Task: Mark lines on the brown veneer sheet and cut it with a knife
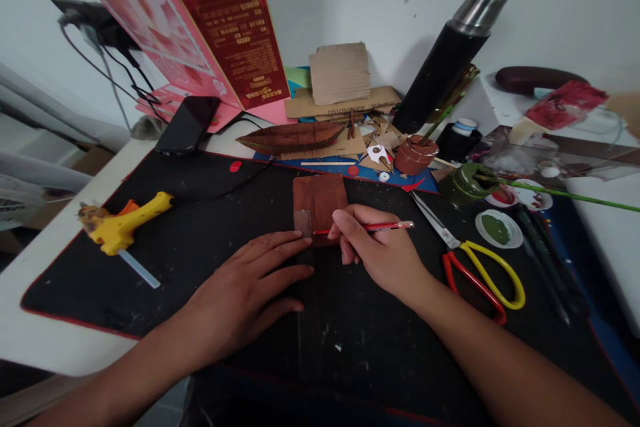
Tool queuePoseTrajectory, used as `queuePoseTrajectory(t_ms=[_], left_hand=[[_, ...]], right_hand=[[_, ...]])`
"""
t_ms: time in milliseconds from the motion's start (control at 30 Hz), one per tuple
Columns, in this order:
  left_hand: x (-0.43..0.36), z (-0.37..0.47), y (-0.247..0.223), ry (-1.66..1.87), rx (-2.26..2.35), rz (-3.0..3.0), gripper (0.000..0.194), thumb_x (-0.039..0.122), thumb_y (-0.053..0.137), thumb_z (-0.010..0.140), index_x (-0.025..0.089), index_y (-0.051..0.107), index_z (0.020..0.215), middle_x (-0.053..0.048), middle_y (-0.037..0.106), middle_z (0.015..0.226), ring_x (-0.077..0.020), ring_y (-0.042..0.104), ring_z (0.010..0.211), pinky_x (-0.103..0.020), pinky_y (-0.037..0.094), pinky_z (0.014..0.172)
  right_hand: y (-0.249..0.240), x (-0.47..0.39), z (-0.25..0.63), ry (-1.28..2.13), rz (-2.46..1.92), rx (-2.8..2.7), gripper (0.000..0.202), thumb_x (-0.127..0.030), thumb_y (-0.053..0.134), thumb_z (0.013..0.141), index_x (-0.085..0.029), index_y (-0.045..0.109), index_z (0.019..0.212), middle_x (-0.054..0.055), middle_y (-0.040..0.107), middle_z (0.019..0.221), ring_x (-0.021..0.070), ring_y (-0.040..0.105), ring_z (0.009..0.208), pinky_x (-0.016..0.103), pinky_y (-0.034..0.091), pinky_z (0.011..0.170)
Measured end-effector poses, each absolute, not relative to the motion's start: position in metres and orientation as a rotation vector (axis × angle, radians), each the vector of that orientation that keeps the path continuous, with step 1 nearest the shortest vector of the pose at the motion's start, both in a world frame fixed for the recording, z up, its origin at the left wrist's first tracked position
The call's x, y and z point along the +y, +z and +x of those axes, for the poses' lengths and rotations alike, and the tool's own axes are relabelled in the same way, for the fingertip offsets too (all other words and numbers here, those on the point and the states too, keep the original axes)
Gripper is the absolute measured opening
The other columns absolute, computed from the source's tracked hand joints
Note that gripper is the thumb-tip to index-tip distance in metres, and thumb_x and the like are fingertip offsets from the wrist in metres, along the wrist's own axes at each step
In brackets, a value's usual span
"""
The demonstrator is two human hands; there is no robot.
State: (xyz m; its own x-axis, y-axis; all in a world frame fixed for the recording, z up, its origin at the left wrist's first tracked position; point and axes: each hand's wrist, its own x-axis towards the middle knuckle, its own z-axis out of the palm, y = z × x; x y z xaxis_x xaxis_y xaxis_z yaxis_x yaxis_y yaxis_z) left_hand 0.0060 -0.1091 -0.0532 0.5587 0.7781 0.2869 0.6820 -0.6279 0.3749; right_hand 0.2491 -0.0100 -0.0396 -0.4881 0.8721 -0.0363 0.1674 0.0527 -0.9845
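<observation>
A brown-painted rectangular piece [320, 193], perhaps cardboard, lies flat on the black mat. Across its left edge runs a clear ruler [303, 220], whose near part stretches toward me over the mat. My left hand [245, 283] rests flat with fingers spread, fingertips pressing on the ruler. In my right hand [377, 243] a slim red pen [390, 226] is pinched, its tip pointing left and lying close to the ruler's edge over the brown piece. Right of that hand lie scissors [453, 240] with one yellow and one red handle.
On the left lies a yellow glue gun [130, 220], with a phone [189, 123] behind it. A brown boat-shaped piece [293, 138] sits at the back. Open brown [415, 155] and green [463, 187] paint jars and a tall black thermos [440, 67] stand to the right.
</observation>
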Motion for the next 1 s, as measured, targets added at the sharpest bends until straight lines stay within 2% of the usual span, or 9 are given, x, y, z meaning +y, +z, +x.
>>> queuePoseTrajectory(t_ms=[1000], left_hand=[[-0.1095,0.0062,-0.0531,0.648,1.227,2.547,0.032,0.039,0.061,0.111,0.022,0.069,0.137,-0.012,0.064,0.158,-0.0297,0.055,0.151,-0.052,0.053,0.121]], right_hand=[[-0.0376,-0.0103,0.2496,1.516,-1.054,-1.714,0.043,-0.053,0.058,0.109,-0.023,0.07,0.08,-0.005,0.061,0.055,0.0128,0.056,0.052,0.029,0.043,0.057]])
